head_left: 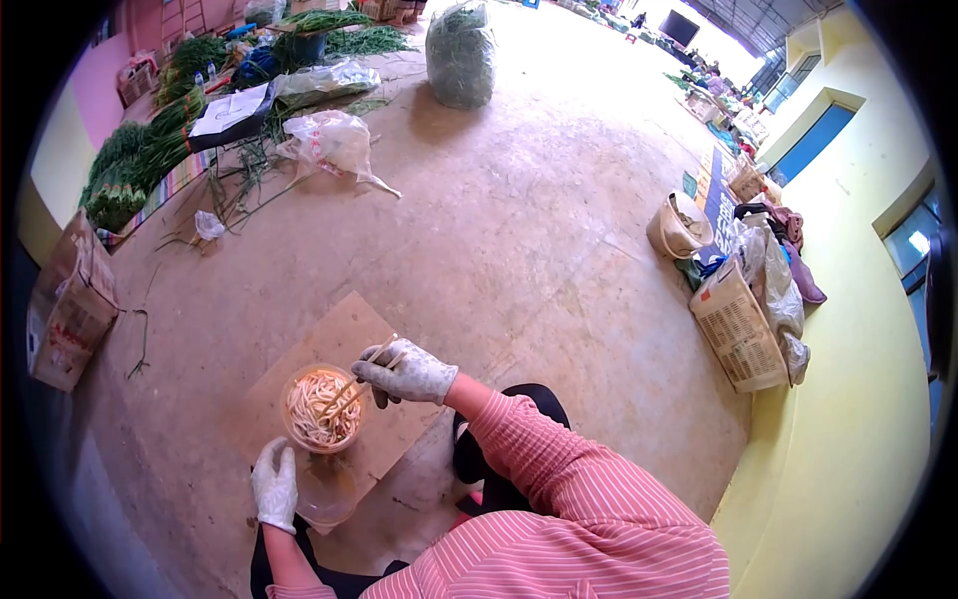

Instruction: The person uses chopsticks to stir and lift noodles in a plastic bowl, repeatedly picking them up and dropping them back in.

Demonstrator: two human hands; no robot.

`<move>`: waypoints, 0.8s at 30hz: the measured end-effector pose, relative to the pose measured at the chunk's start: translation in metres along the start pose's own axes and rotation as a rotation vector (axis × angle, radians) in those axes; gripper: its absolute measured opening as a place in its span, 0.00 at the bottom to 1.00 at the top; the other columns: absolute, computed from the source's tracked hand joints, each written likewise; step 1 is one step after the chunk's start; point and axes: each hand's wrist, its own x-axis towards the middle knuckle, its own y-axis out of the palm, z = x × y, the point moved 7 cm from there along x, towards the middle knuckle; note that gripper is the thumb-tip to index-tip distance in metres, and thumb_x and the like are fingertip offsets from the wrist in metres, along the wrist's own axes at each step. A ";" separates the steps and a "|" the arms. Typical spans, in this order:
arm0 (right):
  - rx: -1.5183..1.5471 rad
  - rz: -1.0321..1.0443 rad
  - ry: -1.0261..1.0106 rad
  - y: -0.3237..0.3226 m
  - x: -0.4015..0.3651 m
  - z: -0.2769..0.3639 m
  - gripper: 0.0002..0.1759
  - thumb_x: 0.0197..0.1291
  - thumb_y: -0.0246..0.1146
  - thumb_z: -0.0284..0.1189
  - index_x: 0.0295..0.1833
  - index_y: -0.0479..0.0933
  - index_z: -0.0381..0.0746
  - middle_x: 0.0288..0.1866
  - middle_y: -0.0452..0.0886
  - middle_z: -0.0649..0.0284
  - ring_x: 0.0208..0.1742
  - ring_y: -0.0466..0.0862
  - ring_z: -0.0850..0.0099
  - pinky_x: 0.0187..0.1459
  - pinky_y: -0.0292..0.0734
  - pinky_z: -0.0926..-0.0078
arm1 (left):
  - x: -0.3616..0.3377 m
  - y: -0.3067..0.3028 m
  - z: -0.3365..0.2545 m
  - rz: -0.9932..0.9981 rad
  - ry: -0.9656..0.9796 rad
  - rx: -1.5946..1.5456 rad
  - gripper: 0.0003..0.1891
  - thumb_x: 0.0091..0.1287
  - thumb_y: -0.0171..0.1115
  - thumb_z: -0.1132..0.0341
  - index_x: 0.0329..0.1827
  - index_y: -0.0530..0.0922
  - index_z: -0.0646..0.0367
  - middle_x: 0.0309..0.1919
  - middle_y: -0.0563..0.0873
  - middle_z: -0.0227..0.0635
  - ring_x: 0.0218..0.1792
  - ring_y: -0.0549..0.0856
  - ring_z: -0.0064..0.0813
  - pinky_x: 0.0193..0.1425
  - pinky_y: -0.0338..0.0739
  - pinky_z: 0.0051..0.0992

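A round plastic bowl of noodles [324,407] in reddish sauce stands on a flat piece of cardboard [351,319] on the floor. My right hand [411,374], in a speckled white glove, is closed around a pair of chopsticks [351,391]. Their tips reach down into the noodles. My left hand [274,486], gloved too, is at the lower left of the bowl with its fingers stretched toward the rim, holding nothing. Just below the bowl, beside that hand, lies a clear plastic container or lid [329,496].
Cardboard boxes stand at left [72,309] and right [738,329], with a bucket [681,226] beyond the right one. Bundled green vegetables [150,150], a plastic bag [331,145] and a big stuffed clear sack [461,60] lie farther back. A yellow wall [848,399] runs along the right.
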 end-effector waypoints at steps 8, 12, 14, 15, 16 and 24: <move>0.178 -0.077 0.126 -0.011 0.002 -0.013 0.15 0.61 0.52 0.37 0.34 0.75 0.36 0.17 0.78 0.62 0.15 0.75 0.79 0.18 0.69 0.83 | 0.002 -0.003 -0.009 -0.041 0.119 0.089 0.13 0.61 0.55 0.65 0.45 0.75 0.65 0.43 0.80 0.44 0.46 0.79 0.35 0.53 0.70 0.28; 0.176 -0.176 0.154 -0.018 0.000 -0.012 0.15 0.60 0.53 0.38 0.33 0.75 0.37 0.14 0.76 0.63 0.12 0.70 0.81 0.15 0.64 0.85 | 0.001 -0.004 -0.001 -0.066 0.052 0.045 0.14 0.60 0.56 0.63 0.45 0.76 0.62 0.39 0.82 0.42 0.40 0.81 0.34 0.47 0.73 0.28; 0.163 -0.186 0.169 -0.023 -0.001 -0.008 0.16 0.61 0.53 0.38 0.33 0.75 0.36 0.14 0.76 0.63 0.12 0.70 0.82 0.15 0.63 0.86 | 0.003 -0.004 0.002 -0.074 0.025 0.081 0.14 0.60 0.57 0.63 0.45 0.76 0.61 0.38 0.82 0.40 0.38 0.82 0.30 0.44 0.74 0.26; 0.176 -0.191 0.163 -0.024 -0.003 -0.006 0.16 0.61 0.53 0.38 0.33 0.75 0.36 0.14 0.76 0.63 0.12 0.70 0.82 0.16 0.63 0.86 | 0.000 -0.005 -0.003 -0.074 0.028 0.113 0.14 0.60 0.57 0.63 0.45 0.76 0.61 0.37 0.82 0.40 0.37 0.82 0.29 0.44 0.74 0.25; 0.178 -0.172 0.168 -0.023 -0.003 -0.004 0.16 0.61 0.53 0.38 0.33 0.75 0.36 0.14 0.76 0.63 0.12 0.70 0.82 0.16 0.63 0.86 | 0.000 -0.006 -0.003 -0.081 0.011 0.115 0.14 0.60 0.57 0.63 0.45 0.76 0.61 0.37 0.82 0.40 0.37 0.82 0.29 0.44 0.74 0.25; -0.049 -0.284 0.084 -0.014 0.007 -0.012 0.16 0.60 0.53 0.36 0.33 0.75 0.33 0.12 0.76 0.63 0.12 0.70 0.82 0.19 0.65 0.83 | -0.001 -0.003 -0.004 -0.070 -0.015 0.081 0.14 0.59 0.57 0.63 0.45 0.76 0.60 0.35 0.83 0.38 0.32 0.82 0.26 0.40 0.75 0.24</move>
